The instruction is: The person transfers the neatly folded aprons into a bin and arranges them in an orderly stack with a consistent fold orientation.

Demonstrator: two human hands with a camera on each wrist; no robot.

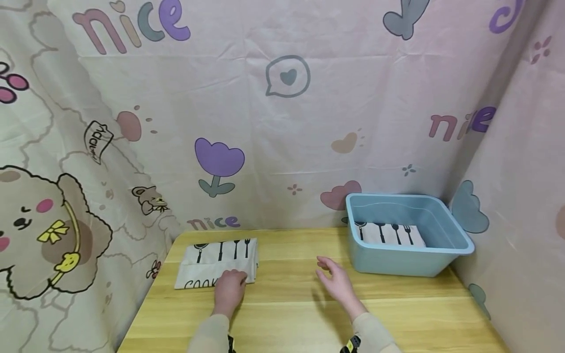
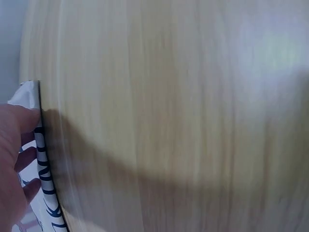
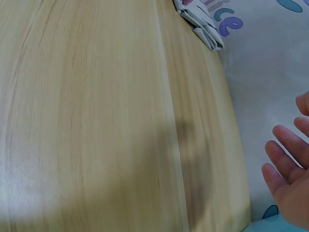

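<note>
A folded white cloth (image 1: 207,262) with black cutlery prints and lettering lies on the left of the table. My left hand (image 1: 230,290) is at its near edge, towards the right corner. In the left wrist view the curled fingers (image 2: 30,155) and thumb hold the edge of the cloth (image 2: 47,186). My right hand (image 1: 337,282) hovers over the table between the cloth and a light blue plastic basin (image 1: 397,262), its fingers loosely bent and holding nothing. Inside the basin lies a second folded cloth (image 1: 388,234) with similar prints.
The wooden table (image 1: 291,289) reaches back to a hanging printed curtain (image 1: 282,132). More curtain hangs on the left and right sides. The basin stands at the table's back right, close to the right curtain.
</note>
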